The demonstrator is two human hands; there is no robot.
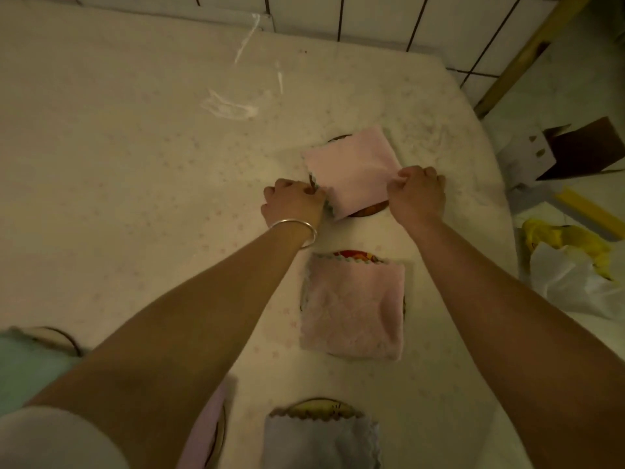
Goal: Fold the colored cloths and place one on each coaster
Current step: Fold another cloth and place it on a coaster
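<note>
A folded pink cloth [351,170] lies over a round coaster [368,210] at the far middle of the bed. My left hand [292,201] pinches its near left corner and my right hand [417,192] pinches its right corner. Closer to me a second folded pink cloth [353,309] covers a patterned coaster [355,256]. A grey-blue cloth [321,441] sits on a coaster [319,406] at the bottom edge. A pale pink cloth [209,431] and a green cloth [23,367] on a coaster [57,335] lie at the lower left, partly hidden by my left arm.
The cream mattress [135,164] runs up to a tiled wall [372,15]. To the right, on the floor, sit a cardboard box [558,154], a yellow stick [588,211] and white and yellow plastic bags [575,265]. A wooden pole [527,55] leans at the top right.
</note>
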